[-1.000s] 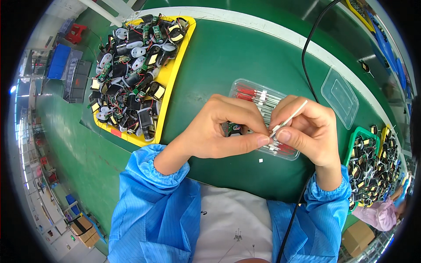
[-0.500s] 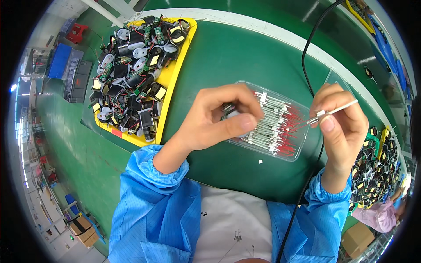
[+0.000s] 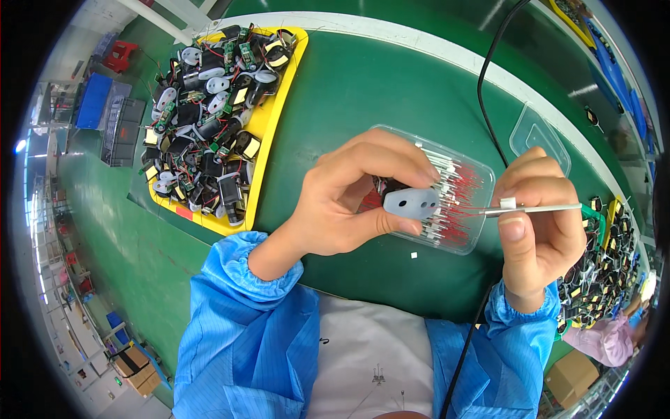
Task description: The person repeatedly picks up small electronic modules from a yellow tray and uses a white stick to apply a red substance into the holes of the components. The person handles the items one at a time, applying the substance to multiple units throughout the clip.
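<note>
My left hand (image 3: 342,195) pinches a small device with a pale grey, oval plastic cap (image 3: 410,203) between thumb and fingers. Holes show in the cap, and the dark body behind it is mostly covered by my fingers. My right hand (image 3: 537,223) is closed on a thin pale stick (image 3: 548,208) with a small white block on it and fine red wire at its left end. Below and between both hands lies a clear plastic box (image 3: 466,246) with many similar pale sticks with red wires (image 3: 464,192), partly hidden by my left hand.
At the left stands a yellow tray (image 3: 276,119) heaped with black and grey devices with wires and green boards. A clear lid (image 3: 534,133) lies beyond my right hand. A black cable (image 3: 481,84) crosses the green table. More devices (image 3: 600,272) fill containers at right.
My left hand has turned the device so its grey cap now shows. My right hand has lowered slightly, and the stick, tilted before, is now nearly level.
</note>
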